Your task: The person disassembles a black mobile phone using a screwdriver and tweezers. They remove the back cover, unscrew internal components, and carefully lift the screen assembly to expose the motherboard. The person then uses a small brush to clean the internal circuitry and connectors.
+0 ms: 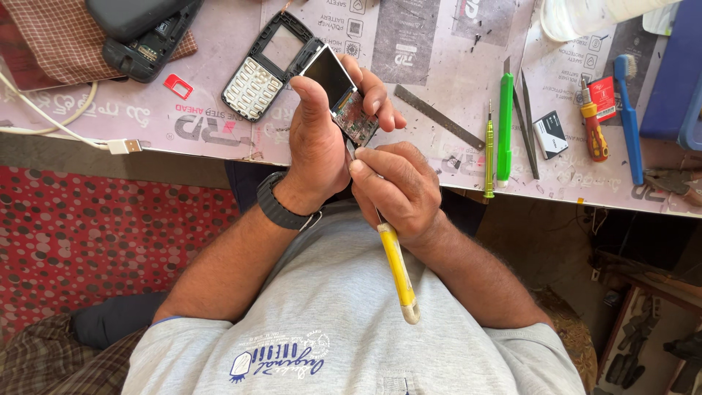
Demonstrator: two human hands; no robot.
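While the left hand (318, 139) clamps the bare phone board with its screen (344, 99) by the edges above the worktop's near edge, the right hand (398, 186), closed around a yellow-handled tool (397, 267), probes it; light, thin, fragile.

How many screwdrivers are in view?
3: a yellow-handled one in the right hand, a slim green one on the table, an orange-handled one farther right. Others may be hidden.

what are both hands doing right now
Left hand: closed around a phone circuit board with screen.
Right hand: closed on a yellow-handled tool, tip at the board.
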